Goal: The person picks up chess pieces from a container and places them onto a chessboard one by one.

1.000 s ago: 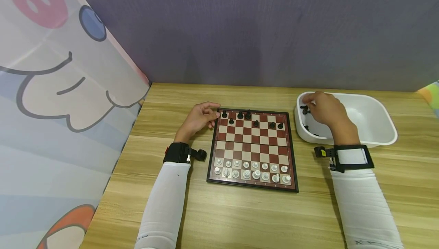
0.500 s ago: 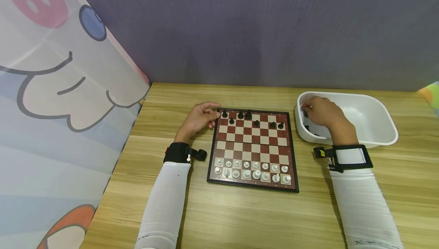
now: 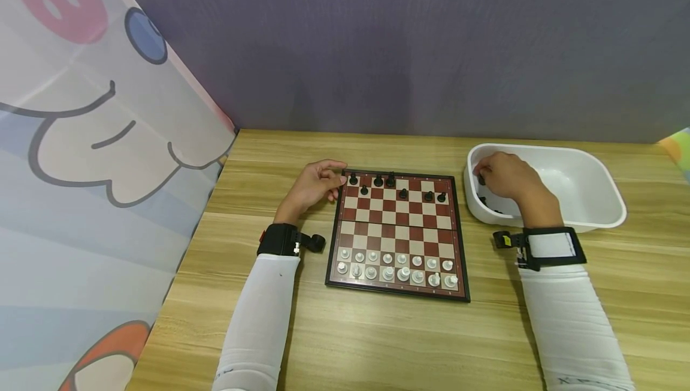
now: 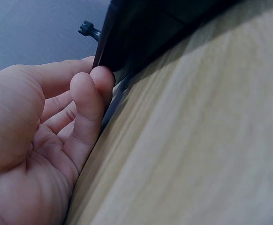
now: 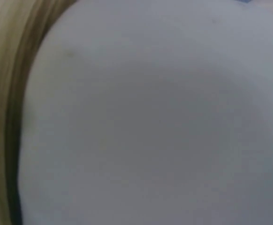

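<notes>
Left hand pinches the central chessboard by its ten-o'clock corner; right hand, fingers bent, sits inside the white tub at two o'clock, its grip hidden. White pieces line six o'clock, black pieces twelve. Scrawl at five o'clock, on a sleeve, perhaps starts with X.

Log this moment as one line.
left hand: holds board by edge | right hand: in tub, grip unclear | white pieces: two rows | black pieces: board and tub
</notes>
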Demonstrator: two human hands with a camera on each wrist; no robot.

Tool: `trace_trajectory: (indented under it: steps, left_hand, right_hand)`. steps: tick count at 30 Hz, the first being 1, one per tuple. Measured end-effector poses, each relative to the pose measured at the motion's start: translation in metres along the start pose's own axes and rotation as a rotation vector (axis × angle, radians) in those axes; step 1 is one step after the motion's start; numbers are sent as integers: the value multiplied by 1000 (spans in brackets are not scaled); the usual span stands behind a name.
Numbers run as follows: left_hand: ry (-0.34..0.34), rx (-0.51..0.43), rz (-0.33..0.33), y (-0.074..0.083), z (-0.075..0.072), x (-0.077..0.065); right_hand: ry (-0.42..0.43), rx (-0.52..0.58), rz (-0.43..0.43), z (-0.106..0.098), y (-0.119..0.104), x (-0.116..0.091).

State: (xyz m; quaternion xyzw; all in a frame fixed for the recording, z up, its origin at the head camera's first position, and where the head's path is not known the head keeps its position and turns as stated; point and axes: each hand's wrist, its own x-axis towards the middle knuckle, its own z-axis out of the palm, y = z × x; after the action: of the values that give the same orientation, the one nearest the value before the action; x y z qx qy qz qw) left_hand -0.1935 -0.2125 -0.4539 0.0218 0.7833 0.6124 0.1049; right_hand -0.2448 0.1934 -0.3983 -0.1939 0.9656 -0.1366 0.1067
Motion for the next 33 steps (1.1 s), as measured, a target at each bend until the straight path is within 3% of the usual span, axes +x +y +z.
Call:
trace_trajectory:
  steps: [7, 24, 33]
  left_hand:
    - [0, -7, -1, 1, 0, -1]
    - [0, -12, 22, 0, 2, 0]
    - [0, -16, 27, 0, 2, 0]
  right_hand:
    - [17, 20, 76, 1, -1, -1]
    - [35, 71, 149, 6, 2, -1]
    - [75, 63, 119, 5, 1, 0]
